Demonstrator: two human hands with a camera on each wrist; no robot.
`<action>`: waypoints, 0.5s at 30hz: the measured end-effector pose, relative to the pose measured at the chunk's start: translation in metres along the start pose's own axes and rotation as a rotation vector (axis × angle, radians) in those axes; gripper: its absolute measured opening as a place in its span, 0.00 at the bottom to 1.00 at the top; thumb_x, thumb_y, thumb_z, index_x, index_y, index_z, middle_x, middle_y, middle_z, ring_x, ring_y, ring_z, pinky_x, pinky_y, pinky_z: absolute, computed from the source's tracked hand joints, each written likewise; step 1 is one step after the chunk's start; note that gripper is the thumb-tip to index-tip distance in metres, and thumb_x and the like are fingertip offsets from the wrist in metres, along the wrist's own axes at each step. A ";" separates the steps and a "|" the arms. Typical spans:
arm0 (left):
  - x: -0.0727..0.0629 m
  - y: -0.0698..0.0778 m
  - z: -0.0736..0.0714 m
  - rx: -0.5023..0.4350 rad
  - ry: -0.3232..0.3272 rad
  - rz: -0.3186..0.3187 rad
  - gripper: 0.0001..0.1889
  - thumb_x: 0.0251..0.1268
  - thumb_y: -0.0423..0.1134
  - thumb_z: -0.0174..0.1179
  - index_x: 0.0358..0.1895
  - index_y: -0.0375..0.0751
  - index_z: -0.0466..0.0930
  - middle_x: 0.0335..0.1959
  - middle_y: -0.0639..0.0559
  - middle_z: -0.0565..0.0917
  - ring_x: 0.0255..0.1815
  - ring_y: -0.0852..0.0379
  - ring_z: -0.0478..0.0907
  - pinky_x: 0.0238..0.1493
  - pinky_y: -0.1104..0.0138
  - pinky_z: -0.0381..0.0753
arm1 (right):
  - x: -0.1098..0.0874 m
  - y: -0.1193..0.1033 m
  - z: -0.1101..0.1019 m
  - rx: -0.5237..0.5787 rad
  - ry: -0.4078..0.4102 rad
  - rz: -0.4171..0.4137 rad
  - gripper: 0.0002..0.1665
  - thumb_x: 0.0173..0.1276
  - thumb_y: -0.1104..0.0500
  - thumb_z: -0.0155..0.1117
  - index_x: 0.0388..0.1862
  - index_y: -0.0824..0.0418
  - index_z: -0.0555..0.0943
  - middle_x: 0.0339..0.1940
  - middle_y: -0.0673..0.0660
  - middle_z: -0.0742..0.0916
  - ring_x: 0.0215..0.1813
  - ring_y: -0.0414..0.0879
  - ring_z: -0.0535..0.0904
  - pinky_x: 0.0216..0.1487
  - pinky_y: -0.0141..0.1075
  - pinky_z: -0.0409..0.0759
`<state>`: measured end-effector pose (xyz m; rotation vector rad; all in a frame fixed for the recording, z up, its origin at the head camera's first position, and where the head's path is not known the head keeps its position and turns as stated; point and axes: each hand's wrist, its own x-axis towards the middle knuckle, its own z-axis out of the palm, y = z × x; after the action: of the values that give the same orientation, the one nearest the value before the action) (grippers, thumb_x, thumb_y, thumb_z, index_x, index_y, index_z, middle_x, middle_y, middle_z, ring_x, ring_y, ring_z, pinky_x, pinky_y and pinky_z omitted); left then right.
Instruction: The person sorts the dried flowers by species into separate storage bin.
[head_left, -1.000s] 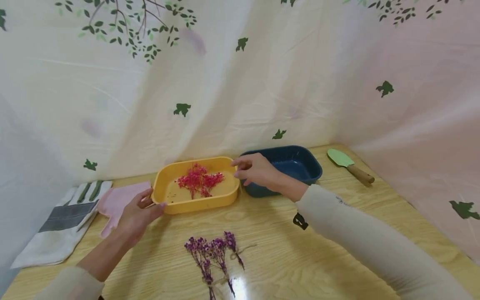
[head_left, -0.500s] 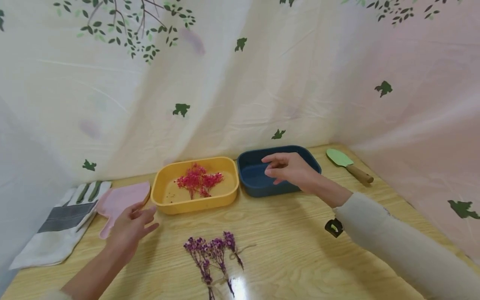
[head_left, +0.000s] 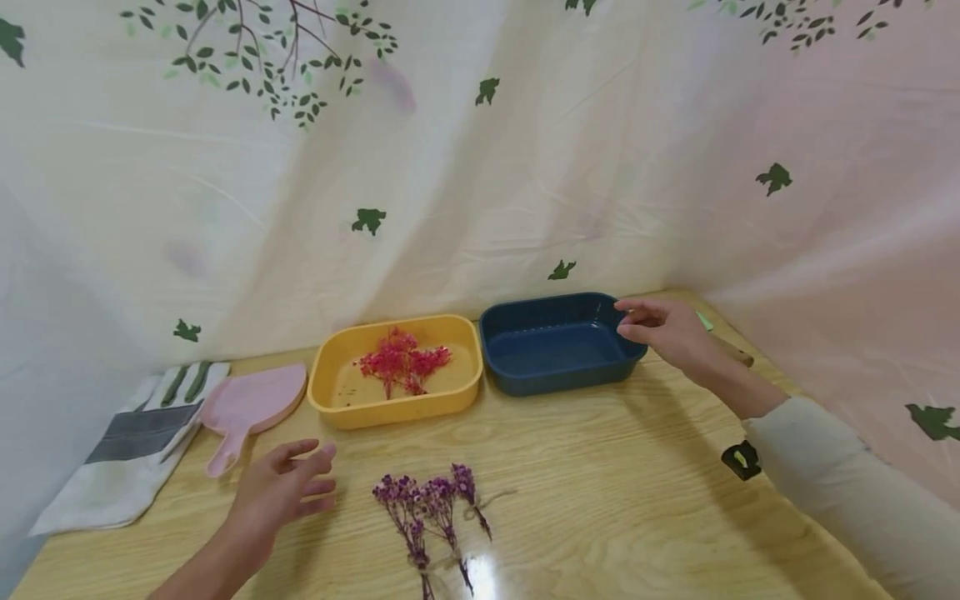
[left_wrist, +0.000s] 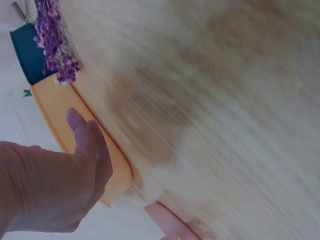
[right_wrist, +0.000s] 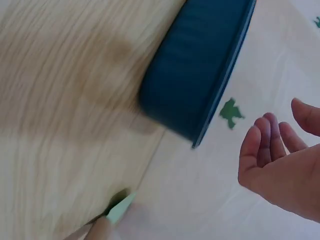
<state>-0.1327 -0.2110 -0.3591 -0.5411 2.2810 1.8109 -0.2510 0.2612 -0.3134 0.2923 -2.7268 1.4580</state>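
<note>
My right hand [head_left: 671, 333] hovers by the right end of the dark blue tub [head_left: 562, 382], fingers loosely bent and holding nothing. The right wrist view shows a gap between that hand [right_wrist: 280, 167] and the tub's side. Over the table's front left, my left hand [head_left: 281, 492] is also bare, fingers relaxed. It is nearest to the pink dustpan [head_left: 255, 400] and the yellow tray [head_left: 397, 411]. Red dried flowers [head_left: 401, 358] lie in that tray. To the right of my left hand, small purple dried-flower bunches [head_left: 438, 504] tied with twine lie on the wood.
A green trowel [head_left: 731, 352] with a wooden handle lies at the right, partly hidden behind my right hand. White-and-grey gloves [head_left: 131, 446] lie at the far left. A printed cloth [head_left: 465, 167] hangs behind the wooden table [head_left: 585, 483]. Tray and tub stand side by side.
My left hand has let go of the yellow tray's left end and drawn back toward me. My right hand has moved from the tray's right end across the blue tub to its right end.
</note>
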 end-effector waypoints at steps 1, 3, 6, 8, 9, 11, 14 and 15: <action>-0.003 -0.001 0.002 0.004 -0.006 -0.005 0.41 0.65 0.53 0.61 0.70 0.27 0.56 0.55 0.29 0.76 0.41 0.50 0.84 0.40 0.60 0.87 | 0.000 0.004 -0.003 -0.024 0.017 0.000 0.25 0.71 0.61 0.60 0.65 0.66 0.73 0.49 0.65 0.81 0.43 0.40 0.78 0.41 0.27 0.79; -0.009 -0.003 0.006 0.008 -0.011 -0.012 0.39 0.65 0.53 0.61 0.68 0.28 0.59 0.51 0.32 0.79 0.40 0.50 0.84 0.39 0.60 0.87 | 0.000 0.012 -0.009 -0.056 0.032 0.004 0.26 0.71 0.60 0.60 0.65 0.67 0.72 0.52 0.68 0.80 0.47 0.46 0.77 0.44 0.31 0.78; -0.018 -0.006 0.016 0.017 -0.009 -0.018 0.34 0.66 0.50 0.61 0.65 0.29 0.64 0.45 0.39 0.81 0.37 0.51 0.84 0.37 0.60 0.87 | 0.004 0.023 -0.016 -0.099 0.039 0.030 0.27 0.71 0.60 0.60 0.66 0.68 0.70 0.57 0.72 0.76 0.55 0.59 0.73 0.51 0.45 0.78; -0.023 -0.008 0.023 0.020 -0.001 -0.032 0.29 0.66 0.48 0.61 0.62 0.30 0.68 0.42 0.41 0.82 0.35 0.51 0.84 0.35 0.59 0.87 | 0.007 0.030 -0.021 -0.094 0.030 0.055 0.29 0.71 0.60 0.60 0.67 0.68 0.68 0.61 0.74 0.73 0.61 0.66 0.68 0.56 0.55 0.74; -0.025 -0.009 0.026 0.024 0.002 -0.038 0.28 0.66 0.48 0.61 0.61 0.30 0.70 0.41 0.41 0.82 0.34 0.51 0.83 0.34 0.59 0.87 | 0.008 0.035 -0.023 -0.087 0.022 0.066 0.30 0.71 0.60 0.60 0.68 0.68 0.67 0.63 0.75 0.71 0.63 0.67 0.66 0.58 0.58 0.71; -0.030 -0.012 0.032 0.039 0.004 -0.052 0.26 0.65 0.47 0.62 0.57 0.30 0.73 0.39 0.42 0.82 0.33 0.51 0.83 0.32 0.59 0.87 | 0.010 0.043 -0.028 -0.064 0.005 0.083 0.32 0.71 0.59 0.59 0.70 0.68 0.65 0.66 0.76 0.67 0.67 0.69 0.62 0.63 0.62 0.66; -0.037 -0.017 0.040 0.068 -0.035 -0.066 0.25 0.64 0.48 0.63 0.52 0.28 0.76 0.36 0.44 0.83 0.33 0.51 0.83 0.32 0.59 0.87 | 0.013 0.053 -0.032 0.003 -0.046 0.100 0.33 0.73 0.57 0.57 0.72 0.68 0.61 0.68 0.76 0.65 0.68 0.68 0.61 0.65 0.62 0.64; -0.039 -0.018 0.041 0.075 -0.064 -0.064 0.25 0.64 0.48 0.63 0.52 0.27 0.76 0.35 0.44 0.83 0.33 0.51 0.83 0.32 0.59 0.87 | 0.014 0.056 -0.033 0.022 -0.066 0.104 0.34 0.74 0.56 0.56 0.73 0.68 0.60 0.69 0.75 0.64 0.68 0.67 0.61 0.65 0.62 0.64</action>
<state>-0.0932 -0.1679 -0.3717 -0.5298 2.2527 1.6813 -0.2763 0.3166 -0.3390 0.2057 -2.8185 1.5313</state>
